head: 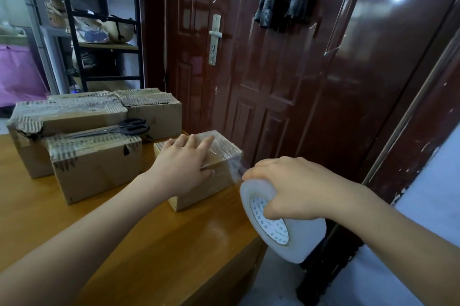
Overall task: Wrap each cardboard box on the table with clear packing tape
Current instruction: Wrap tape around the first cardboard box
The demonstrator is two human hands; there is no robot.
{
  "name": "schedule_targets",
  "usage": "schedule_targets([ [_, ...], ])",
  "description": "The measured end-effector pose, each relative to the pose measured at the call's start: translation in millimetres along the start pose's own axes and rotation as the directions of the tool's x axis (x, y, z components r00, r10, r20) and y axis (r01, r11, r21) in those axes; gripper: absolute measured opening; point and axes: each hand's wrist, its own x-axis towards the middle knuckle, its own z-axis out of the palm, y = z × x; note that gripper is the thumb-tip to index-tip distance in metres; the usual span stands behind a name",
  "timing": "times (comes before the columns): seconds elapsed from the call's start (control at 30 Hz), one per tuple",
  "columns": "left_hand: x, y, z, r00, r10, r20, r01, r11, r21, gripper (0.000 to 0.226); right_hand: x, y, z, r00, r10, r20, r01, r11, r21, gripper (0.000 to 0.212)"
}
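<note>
Left hand [183, 165] presses flat, fingers straight, on the small brown cardboard box [211, 181], partly wrapped. Right hand [296, 188] grip clamps the white roll of clear packing tape [286, 226]; wrapping appears incomplete.

tabletop [139, 238]: smooth semi-gloss wood | boxes [97, 168]: matt brown cardboard, torn rough corrugated edges | near box [219, 148]: shiny clear film on top | tape roll [296, 236]: translucent milky plastic, paper core | scissors [117, 128]: black plastic handles, metal blades | door [273, 69]: glossy dark-red

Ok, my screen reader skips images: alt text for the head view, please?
A person's left hand presses a small cardboard box on a wooden table while the right hand pulls clear tape from a roll. Scissors lie on stacked boxes behind.
</note>
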Motion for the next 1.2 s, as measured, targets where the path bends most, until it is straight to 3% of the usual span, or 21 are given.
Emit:
schedule_targets([
  [0.27, 7.4, 1.5, -8.4, 1.000, 0.004, 0.019, -0.005, 1.000, 0.022, 0.063, 18.5, -9.9, -11.7, 0.998, -0.008, 0.061, 0.011, 0.998, -0.057, 0.061],
  [0.43, 9.4, 9.7, -4.5, 1.000, -0.020, 0.010, 0.019, 0.998, 0.064, 0.067, 21.2, -3.3, -10.2, 0.997, 0.007, 0.074, -0.010, 1.000, 0.030, 0.059],
  [0.63, 11.8, 3.6, -0.2, 0.969, 0.241, 0.055, -0.240, 0.971, -0.017, 0.066, 24.2, 8.7, -7.3, 0.996, 0.047, 0.079, -0.061, 0.982, 0.178, 0.060],
  [0.7, 14.3, 2.4, -0.5, 0.964, 0.262, 0.054, -0.260, 0.965, -0.038, 0.064, 24.8, 9.6, -7.3, 0.996, 0.045, 0.075, -0.058, 0.981, 0.185, 0.060],
  [0.9, 14.5, -4.0, -6.6, 0.980, 0.197, 0.027, -0.186, 0.958, -0.217, 0.083, 24.5, 9.4, -4.0, 0.998, 0.001, 0.062, -0.013, 0.984, 0.179, 0.063],
  [1.07, 12.3, -22.7, -13.6, 0.989, 0.030, 0.142, -0.006, 0.986, -0.166, 0.094, 20.1, 22.4, -1.7, 0.997, 0.034, 0.069, -0.052, 0.959, 0.278, 0.065],
  [1.2, 9.4, -16.7, -18.9, 0.995, -0.068, 0.072, 0.084, 0.966, -0.245, 0.086, 14.4, 25.4, -1.7, 0.997, 0.025, 0.075, -0.047, 0.952, 0.301, 0.073],
])
